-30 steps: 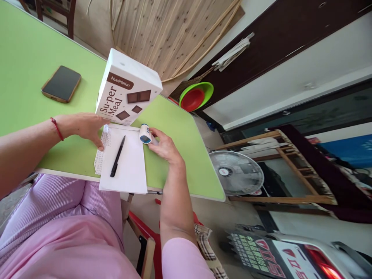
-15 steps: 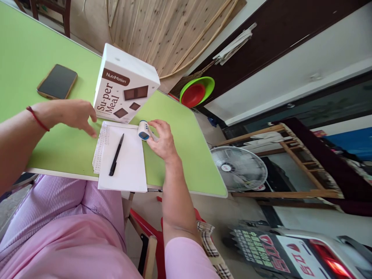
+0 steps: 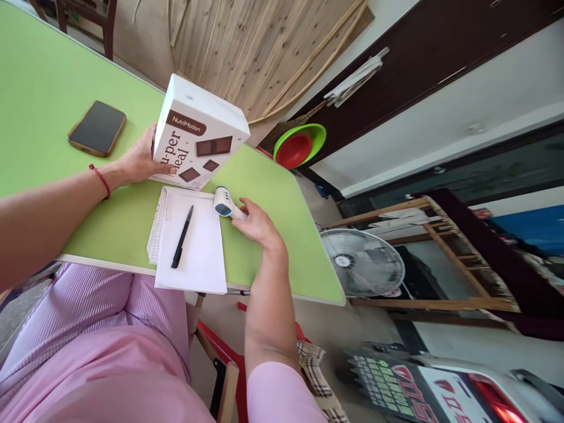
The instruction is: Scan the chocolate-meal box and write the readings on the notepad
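Single head-worn view, looking forward and steeply down from above the lap, tilted so the light green bench (image 3: pixel 53 82) slants across the upper left; close to both forearms and the white paper sheets (image 3: pixel 194 247), with wooden floorboards (image 3: pixel 264 47) and a round white floor fan (image 3: pixel 362 262) beyond

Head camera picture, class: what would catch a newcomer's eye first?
The white box standing on the green table, gripped at its side by the left hand. Beside it, the right hand holds a small white and blue device at the edge of the paper with a black pen.
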Demonstrator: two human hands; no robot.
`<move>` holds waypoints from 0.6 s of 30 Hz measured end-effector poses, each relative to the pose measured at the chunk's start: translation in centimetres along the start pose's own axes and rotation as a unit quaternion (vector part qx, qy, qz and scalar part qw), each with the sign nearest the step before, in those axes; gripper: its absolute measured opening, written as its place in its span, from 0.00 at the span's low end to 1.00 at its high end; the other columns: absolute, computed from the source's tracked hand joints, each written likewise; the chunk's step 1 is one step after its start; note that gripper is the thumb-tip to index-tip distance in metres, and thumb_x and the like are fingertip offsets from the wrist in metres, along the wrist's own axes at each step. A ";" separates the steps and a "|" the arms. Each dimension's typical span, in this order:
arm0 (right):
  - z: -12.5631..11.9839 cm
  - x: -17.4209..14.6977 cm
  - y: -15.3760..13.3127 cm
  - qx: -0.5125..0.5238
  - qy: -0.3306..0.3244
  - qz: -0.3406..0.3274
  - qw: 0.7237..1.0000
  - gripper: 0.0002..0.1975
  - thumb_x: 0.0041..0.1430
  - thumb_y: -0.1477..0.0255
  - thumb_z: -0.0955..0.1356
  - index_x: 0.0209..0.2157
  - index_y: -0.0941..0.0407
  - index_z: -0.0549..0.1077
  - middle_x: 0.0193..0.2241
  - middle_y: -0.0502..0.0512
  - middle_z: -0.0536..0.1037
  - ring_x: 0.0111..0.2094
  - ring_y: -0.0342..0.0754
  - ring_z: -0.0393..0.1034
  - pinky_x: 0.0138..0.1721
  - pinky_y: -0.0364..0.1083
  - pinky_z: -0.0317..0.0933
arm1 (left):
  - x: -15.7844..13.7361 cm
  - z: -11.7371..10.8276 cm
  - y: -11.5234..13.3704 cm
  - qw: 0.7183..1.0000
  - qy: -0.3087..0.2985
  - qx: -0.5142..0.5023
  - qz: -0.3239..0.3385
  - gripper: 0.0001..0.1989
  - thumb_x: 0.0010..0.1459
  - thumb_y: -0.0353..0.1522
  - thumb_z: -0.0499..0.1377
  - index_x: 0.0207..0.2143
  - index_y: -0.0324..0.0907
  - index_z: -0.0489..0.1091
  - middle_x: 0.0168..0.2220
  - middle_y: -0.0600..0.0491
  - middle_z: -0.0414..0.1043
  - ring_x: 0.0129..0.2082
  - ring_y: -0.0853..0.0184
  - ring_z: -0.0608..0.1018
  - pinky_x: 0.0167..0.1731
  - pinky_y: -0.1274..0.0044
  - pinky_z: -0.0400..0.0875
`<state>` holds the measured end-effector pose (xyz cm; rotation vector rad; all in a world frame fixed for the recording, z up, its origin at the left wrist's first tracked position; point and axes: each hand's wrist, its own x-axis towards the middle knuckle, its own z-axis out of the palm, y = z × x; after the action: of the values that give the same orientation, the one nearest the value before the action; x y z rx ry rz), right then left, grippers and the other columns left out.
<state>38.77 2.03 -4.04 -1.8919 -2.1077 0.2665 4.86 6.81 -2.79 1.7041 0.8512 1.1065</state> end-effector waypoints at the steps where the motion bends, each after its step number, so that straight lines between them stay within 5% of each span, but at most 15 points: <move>1: 0.0 0.0 0.0 -0.005 -0.019 0.012 1.000 0.32 0.45 0.68 0.69 0.55 0.56 0.71 0.47 0.63 0.78 0.49 0.61 0.73 0.55 0.59 0.66 | -0.1 -0.1 -0.1 0.999 0.042 0.008 -0.005 0.51 0.36 0.44 0.74 0.60 0.38 0.58 0.54 0.43 0.70 0.57 0.51 0.70 0.53 0.66 0.67; 5: 0.1 0.1 -1.0 0.011 -0.021 0.025 0.999 0.28 0.43 0.68 0.69 0.50 0.55 0.74 0.44 0.60 0.80 0.44 0.58 0.74 0.51 0.58 0.68 | -0.8 -0.8 0.8 0.986 0.155 0.048 -0.031 0.47 0.34 0.41 0.76 0.55 0.35 0.63 0.52 0.43 0.72 0.53 0.50 0.73 0.50 0.65 0.70; 9: -0.9 -0.8 -3.2 0.146 0.114 -0.007 0.983 0.27 0.44 0.64 0.69 0.48 0.55 0.71 0.43 0.59 0.79 0.42 0.55 0.73 0.46 0.55 0.69 | -1.8 -0.7 2.9 0.992 0.112 -0.043 0.023 0.32 0.44 0.39 0.72 0.50 0.38 0.70 0.50 0.47 0.76 0.50 0.53 0.77 0.50 0.64 0.73; 12: -2.4 -3.4 -6.4 0.317 0.159 -0.044 0.934 0.22 0.45 0.62 0.69 0.43 0.53 0.70 0.34 0.53 0.75 0.34 0.49 0.70 0.37 0.50 0.67 | -2.7 -0.1 4.0 0.992 0.044 -0.110 0.035 0.27 0.45 0.37 0.71 0.48 0.38 0.74 0.47 0.45 0.79 0.45 0.53 0.80 0.45 0.65 0.76; 18: -1.2 -10.5 -14.1 0.616 0.015 -0.029 0.787 0.21 0.43 0.59 0.71 0.40 0.53 0.74 0.23 0.48 0.66 0.24 0.44 0.57 0.26 0.48 0.59 | -3.2 0.6 4.7 0.997 -0.037 -0.069 -0.011 0.27 0.45 0.39 0.69 0.48 0.37 0.75 0.45 0.44 0.79 0.44 0.51 0.81 0.42 0.66 0.77</move>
<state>26.92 -10.07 0.73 -0.9689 -1.2764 1.2152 4.59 2.11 0.53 1.6076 0.7284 1.0571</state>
